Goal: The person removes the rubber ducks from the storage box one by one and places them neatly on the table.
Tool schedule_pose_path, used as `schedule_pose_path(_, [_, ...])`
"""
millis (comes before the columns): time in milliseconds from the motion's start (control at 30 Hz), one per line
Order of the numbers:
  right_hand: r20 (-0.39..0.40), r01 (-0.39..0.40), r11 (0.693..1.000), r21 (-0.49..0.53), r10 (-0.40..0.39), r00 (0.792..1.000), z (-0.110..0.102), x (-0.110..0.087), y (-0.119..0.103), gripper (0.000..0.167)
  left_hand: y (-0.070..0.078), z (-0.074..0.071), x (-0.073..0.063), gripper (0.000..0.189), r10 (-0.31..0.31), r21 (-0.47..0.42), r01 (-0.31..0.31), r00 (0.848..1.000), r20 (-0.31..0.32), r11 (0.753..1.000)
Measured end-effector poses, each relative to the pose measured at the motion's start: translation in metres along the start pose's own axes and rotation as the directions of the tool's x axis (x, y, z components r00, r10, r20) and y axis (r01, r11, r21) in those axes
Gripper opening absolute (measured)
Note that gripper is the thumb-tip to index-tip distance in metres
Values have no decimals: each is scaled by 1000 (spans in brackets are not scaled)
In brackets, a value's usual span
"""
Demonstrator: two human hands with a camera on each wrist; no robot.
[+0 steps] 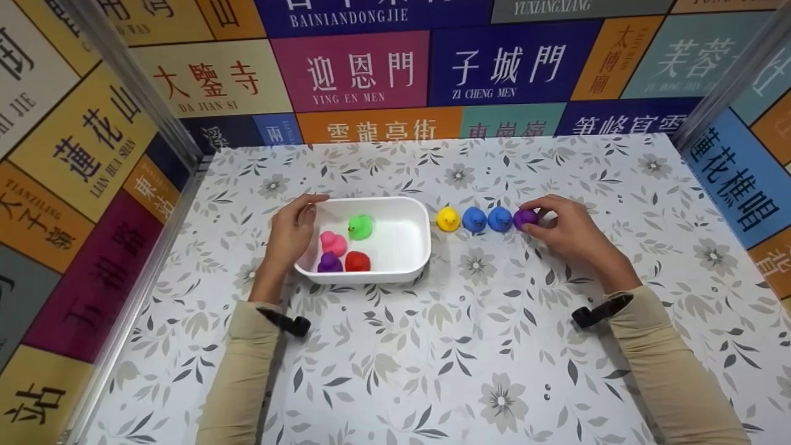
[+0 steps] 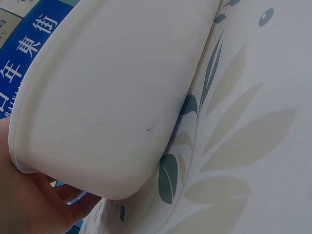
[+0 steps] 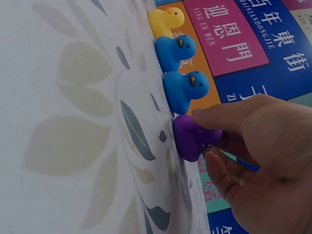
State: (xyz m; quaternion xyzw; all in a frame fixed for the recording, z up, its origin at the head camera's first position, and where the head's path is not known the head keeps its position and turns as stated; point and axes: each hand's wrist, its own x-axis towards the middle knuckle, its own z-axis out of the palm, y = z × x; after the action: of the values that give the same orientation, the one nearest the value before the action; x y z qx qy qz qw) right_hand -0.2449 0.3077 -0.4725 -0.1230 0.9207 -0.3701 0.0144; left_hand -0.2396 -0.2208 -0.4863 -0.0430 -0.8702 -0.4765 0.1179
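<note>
In the head view my right hand [image 1: 565, 225] pinches a purple rubber duck [image 1: 525, 219] at the right end of a row on the table. The right wrist view shows thumb and fingers on either side of that purple duck [image 3: 190, 139], its base at the tabletop. Beside it in the row are two blue ducks [image 1: 499, 219] [image 1: 474, 219] and a yellow duck [image 1: 448, 219]. My left hand [image 1: 293, 228] grips the left end of a white tub [image 1: 398, 276], its fingers partly hidden behind the wall. Inside lie a green duck [image 1: 360, 227], pink duck [image 1: 333, 243], purple duck [image 1: 330, 262] and red duck [image 1: 358, 261].
A white tablecloth [image 1: 432, 358] with grey flowers and leaves covers the table. Coloured panels with Chinese lettering [image 1: 358, 71] stand along the back and both sides. A dark wrist camera [image 1: 602, 311] is strapped at each cuff.
</note>
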Motion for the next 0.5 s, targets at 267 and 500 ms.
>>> schedule_pose_path(267, [15,23,1000,-10,-23,1000,-2,-1,-1,40,1,0,1,37,-4,17,4,1000,-10,1000])
schedule_pose_path(500, [-16,93,993,-78,-94,995,0,0,-1,45,0,0,1,34,-9,42,10,1000,-30,999])
